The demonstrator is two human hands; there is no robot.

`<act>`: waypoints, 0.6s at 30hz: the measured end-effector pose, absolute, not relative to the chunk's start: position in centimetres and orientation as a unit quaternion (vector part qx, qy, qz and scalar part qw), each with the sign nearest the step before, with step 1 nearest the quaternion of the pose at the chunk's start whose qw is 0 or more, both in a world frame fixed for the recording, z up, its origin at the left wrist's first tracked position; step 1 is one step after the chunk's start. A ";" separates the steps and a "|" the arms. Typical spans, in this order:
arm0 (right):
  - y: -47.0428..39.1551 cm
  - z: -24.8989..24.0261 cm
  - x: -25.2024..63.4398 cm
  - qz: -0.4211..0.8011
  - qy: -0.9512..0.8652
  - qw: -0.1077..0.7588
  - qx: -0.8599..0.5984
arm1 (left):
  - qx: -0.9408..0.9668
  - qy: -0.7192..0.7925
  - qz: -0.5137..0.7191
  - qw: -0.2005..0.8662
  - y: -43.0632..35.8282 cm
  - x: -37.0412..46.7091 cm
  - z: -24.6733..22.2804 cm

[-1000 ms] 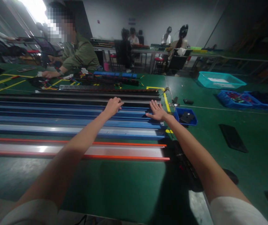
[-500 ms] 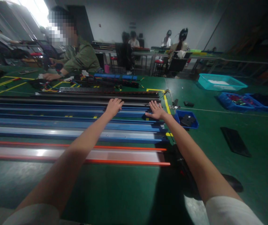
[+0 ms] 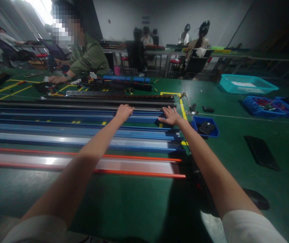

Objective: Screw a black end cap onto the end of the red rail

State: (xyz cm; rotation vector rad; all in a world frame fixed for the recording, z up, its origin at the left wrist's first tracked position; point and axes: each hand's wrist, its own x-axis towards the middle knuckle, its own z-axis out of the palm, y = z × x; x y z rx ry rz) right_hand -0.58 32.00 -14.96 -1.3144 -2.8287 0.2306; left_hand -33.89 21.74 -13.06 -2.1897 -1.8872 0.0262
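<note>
My left hand [image 3: 124, 113] lies palm down across the far blue rail [image 3: 94, 116] and the edge of the long black rail [image 3: 88, 105] behind it, fingers slightly bent. To its right, my right hand [image 3: 171, 116] spreads its fingers flat near the right ends of the same rails. Whether the palms press on the metal or just hover, I cannot tell. Closer to me run a wider blue rail [image 3: 144, 143] with a shiny inner face and an orange-edged rail [image 3: 139, 166], both under my left forearm or beside it.
Right of the rails stand a small blue bin [image 3: 212, 133] with black parts, a turquoise basket [image 3: 248, 89] and a blue tray [image 3: 268, 113] of coloured pieces. A black flat piece [image 3: 262, 152] lies nearer. Across the green table a co-worker [image 3: 90, 57] handles wiring.
The view has shifted slightly, so the bins and rails sit a little further right. Both hands keep nearly the same place over the rails, with the right fingers still spread.
</note>
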 end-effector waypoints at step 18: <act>31.6 -15.2 -0.7 0.065 -0.904 0.036 -0.421 | -0.718 -0.690 0.054 0.073 23.4 -34.4 -13.6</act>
